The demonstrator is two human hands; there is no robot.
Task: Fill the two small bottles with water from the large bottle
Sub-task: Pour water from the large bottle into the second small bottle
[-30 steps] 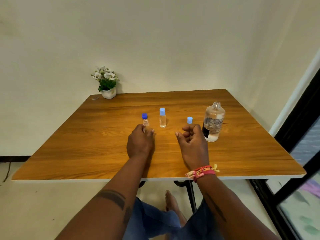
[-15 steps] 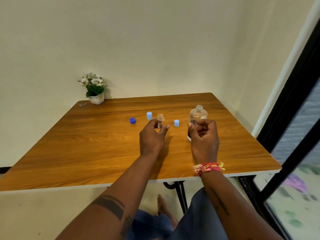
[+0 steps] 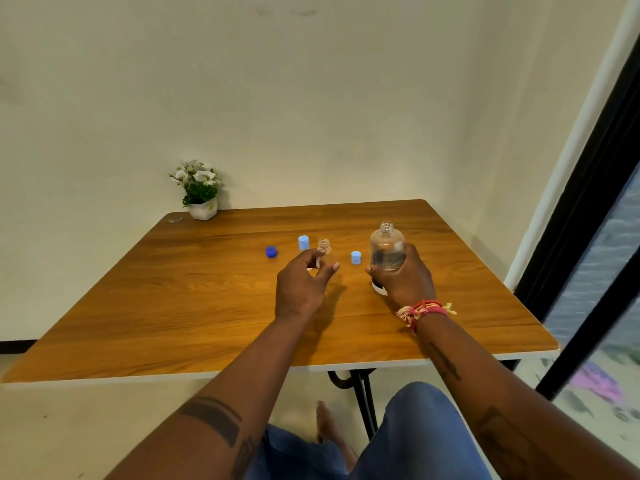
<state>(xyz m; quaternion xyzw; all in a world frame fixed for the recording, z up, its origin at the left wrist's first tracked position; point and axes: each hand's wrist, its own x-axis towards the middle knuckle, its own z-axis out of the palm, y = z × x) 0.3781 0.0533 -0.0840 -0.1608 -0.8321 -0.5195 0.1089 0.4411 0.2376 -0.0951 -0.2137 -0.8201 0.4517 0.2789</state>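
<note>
Step in hand: pick-up ahead of pouring. Right hand [image 3: 407, 277] has its grip wrapped round the large clear uncapped bottle [image 3: 387, 249], upright at approx 2 o'clock on the wooden desk [image 3: 173, 306]. Left hand [image 3: 303, 284] pinches the small clear open-necked bottle [image 3: 324, 249] near centre. Only one small bottle seen w/ certainty. Three blue caps lie loose at 11–1 o'clock.

Next move, by judgement: tilt large bottle over the narrow neck, slowly; spill risk.

Vs 0.5 s ago: right hand was short of the large bottle, now grasps it.
</note>
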